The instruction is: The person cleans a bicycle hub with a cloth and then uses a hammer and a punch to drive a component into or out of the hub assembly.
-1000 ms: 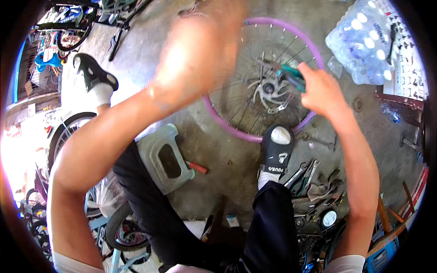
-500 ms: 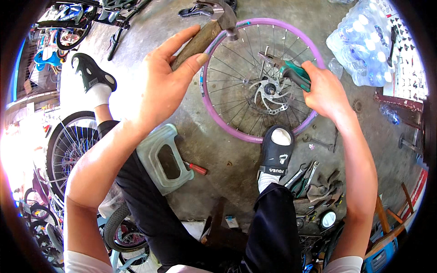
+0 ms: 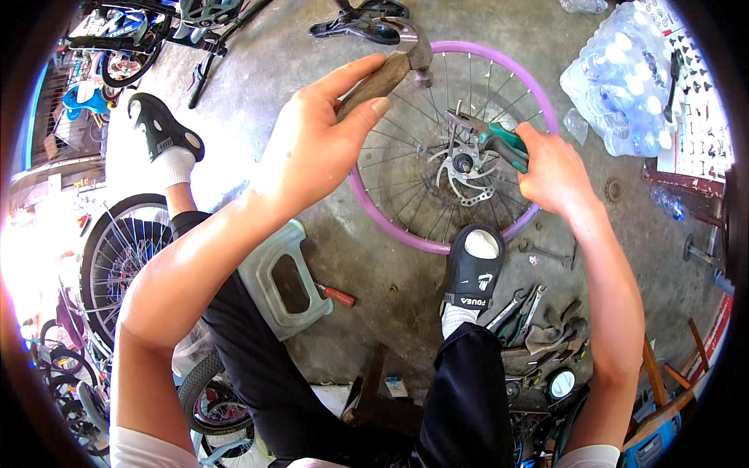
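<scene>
In my left hand [image 3: 320, 144] is a claw hammer [image 3: 382, 82], gripped by its wooden handle, its metal head over the upper left of a bicycle wheel. My right hand [image 3: 552, 173] closes around green-handled pliers [image 3: 503, 142]. Their jaws point left, at a thin metal rod that stands near the hub; whether they grip it I cannot tell. The wheel lies on the floor with a purple rim [image 3: 538, 93], black spokes and a silver brake disc [image 3: 462, 175] around its hub. My shoe [image 3: 474, 269] rests against the rim's near edge.
A pale plastic stool [image 3: 269, 312] stands left of centre, a red-handled screwdriver [image 3: 337, 295] by it. Wrenches [image 3: 532, 308] and a grey rag [image 3: 554, 331] lie right of my shoe. Wrapped water bottles [image 3: 624, 86] stand far right. Bicycles crowd the left; a black saddle [image 3: 355, 27] lies behind the wheel.
My left hand has carried the hammer to the right and slightly nearer, bringing its head further over the wheel. The pliers stay close to the hub, with little movement of my right hand.
</scene>
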Demonstrator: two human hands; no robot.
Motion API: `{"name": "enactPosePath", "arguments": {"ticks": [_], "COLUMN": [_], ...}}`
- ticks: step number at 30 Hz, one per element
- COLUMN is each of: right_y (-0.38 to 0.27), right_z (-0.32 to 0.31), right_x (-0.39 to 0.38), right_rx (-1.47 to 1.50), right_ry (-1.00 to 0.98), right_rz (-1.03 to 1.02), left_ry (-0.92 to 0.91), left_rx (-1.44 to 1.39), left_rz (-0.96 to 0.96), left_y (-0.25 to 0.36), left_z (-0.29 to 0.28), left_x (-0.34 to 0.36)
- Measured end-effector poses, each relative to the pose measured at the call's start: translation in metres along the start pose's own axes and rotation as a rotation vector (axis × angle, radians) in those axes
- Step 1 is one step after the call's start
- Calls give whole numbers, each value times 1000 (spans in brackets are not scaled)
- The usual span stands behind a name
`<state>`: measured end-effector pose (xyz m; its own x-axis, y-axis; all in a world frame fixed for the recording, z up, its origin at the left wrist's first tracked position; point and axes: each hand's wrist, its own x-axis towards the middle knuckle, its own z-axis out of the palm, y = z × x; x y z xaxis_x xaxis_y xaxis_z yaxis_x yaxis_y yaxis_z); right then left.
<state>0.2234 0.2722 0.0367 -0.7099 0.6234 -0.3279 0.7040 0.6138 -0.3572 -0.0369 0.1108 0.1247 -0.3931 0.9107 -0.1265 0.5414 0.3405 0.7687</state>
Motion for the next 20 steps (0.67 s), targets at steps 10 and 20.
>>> {"name": "enactPosePath", "arguments": {"ticks": [10,20], "right_y": [-10,-9], "right_z": [-7,-9], "right_x": [0,1], "right_rx": [-60,-68], "right_ry": [-41,-92], "right_rz": [21,35], "left_ry": [-104,-59], "left_rx": [118,220], "left_rz": [75,36], "left_y": [11,103], "left_z": [20,-35], "left_x": [31,85]}}
